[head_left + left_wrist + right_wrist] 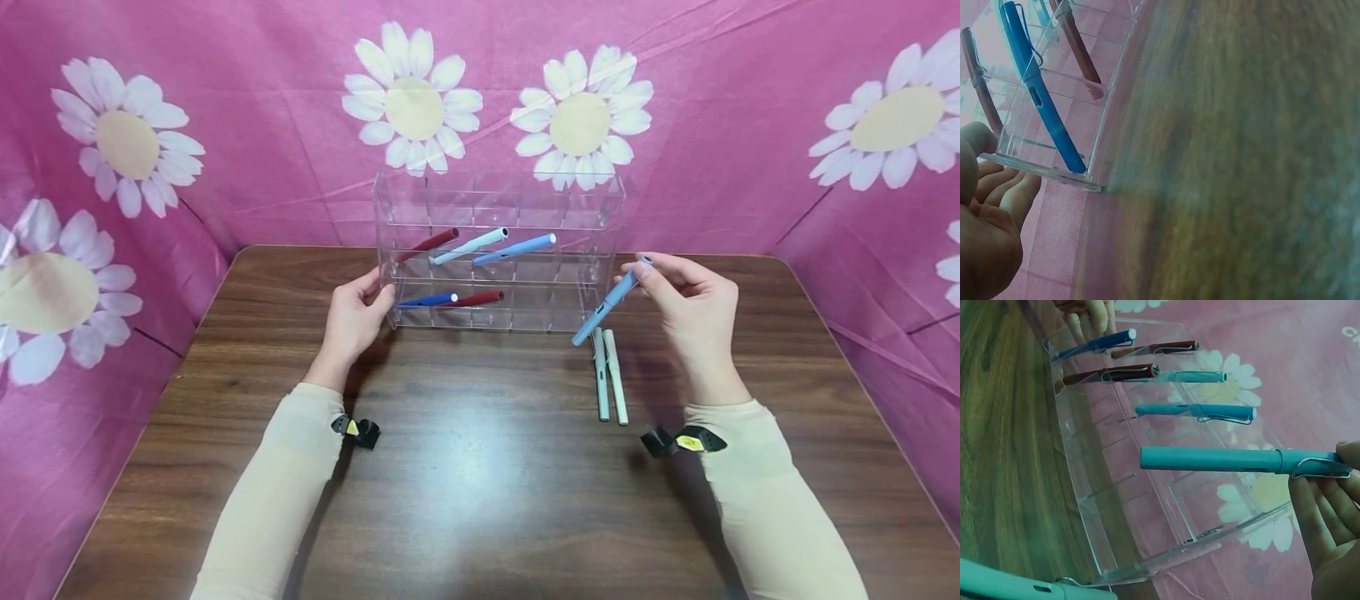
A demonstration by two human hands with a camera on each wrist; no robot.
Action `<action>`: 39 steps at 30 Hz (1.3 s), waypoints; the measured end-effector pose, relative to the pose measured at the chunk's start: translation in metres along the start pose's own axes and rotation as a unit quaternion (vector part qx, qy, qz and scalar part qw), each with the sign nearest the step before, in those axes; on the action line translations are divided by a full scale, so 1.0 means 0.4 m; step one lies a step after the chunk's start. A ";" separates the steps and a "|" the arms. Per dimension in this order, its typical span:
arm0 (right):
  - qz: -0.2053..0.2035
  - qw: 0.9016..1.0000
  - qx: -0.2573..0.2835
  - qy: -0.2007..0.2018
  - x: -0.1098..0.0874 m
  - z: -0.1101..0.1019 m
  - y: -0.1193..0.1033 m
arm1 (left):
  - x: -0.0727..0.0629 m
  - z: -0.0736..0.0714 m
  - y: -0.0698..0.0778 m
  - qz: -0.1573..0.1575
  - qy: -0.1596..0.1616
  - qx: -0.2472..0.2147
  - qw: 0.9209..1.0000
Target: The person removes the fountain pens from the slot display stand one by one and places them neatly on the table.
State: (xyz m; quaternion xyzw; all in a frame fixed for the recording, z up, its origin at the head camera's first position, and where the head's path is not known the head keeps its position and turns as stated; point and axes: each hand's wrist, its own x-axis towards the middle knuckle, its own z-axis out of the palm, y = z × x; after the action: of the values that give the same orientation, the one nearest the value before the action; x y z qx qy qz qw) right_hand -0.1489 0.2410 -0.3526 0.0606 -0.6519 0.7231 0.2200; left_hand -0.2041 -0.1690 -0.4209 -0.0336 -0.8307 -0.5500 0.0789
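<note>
A clear plastic pen rack [532,320] with rows of compartments stands at the back of the table. My left hand [357,317] grips its left side wall, thumb on one face and fingers on the other. Between thumb and fingers, my right hand [693,308] pinches a light blue pen [604,308] near its clip end. That pen slants down to the left, in front of the rack's right end. In the rack's lower row lie a dark blue pen [427,301] and a dark red pen [480,299]. The row above holds another dark red pen [435,241], a pale blue pen [469,247] and a blue pen [515,249].
Two pale green pens, one darker [602,379] and one lighter [617,379], lie side by side on the wooden table [465,500], just before the rack's right corner. A pink cloth [285,125] with white flowers hangs behind and at both sides.
</note>
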 end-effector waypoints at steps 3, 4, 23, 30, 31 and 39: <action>0.002 1.000 -0.001 0.000 0.000 -0.006 -0.002 | -0.001 -0.003 0.002 -0.003 0.000 0.000 1.000; 0.004 1.000 0.002 0.000 0.000 -0.008 -0.003 | -0.001 -0.003 0.002 -0.004 0.000 0.000 1.000; 0.039 0.999 -0.013 -0.004 -0.010 -0.055 -0.002 | 0.001 0.001 0.001 -0.016 -0.004 -0.021 1.000; 0.067 0.997 -0.045 -0.020 -0.017 -0.076 0.009 | 0.000 0.000 0.000 -0.011 0.000 -0.007 1.000; 0.071 0.996 -0.045 -0.024 -0.019 -0.078 0.011 | 0.000 0.001 0.000 -0.010 0.001 -0.006 1.000; 0.090 0.994 -0.041 -0.044 -0.024 -0.102 0.029 | 0.003 0.000 -0.005 -0.012 0.000 -0.016 1.000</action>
State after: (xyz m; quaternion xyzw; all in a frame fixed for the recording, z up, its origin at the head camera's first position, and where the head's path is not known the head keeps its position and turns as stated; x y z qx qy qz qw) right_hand -0.1366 0.2775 -0.3725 0.0246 -0.6926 0.7096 0.1274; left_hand -0.2055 -0.1699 -0.4226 -0.0250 -0.8221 -0.5643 0.0719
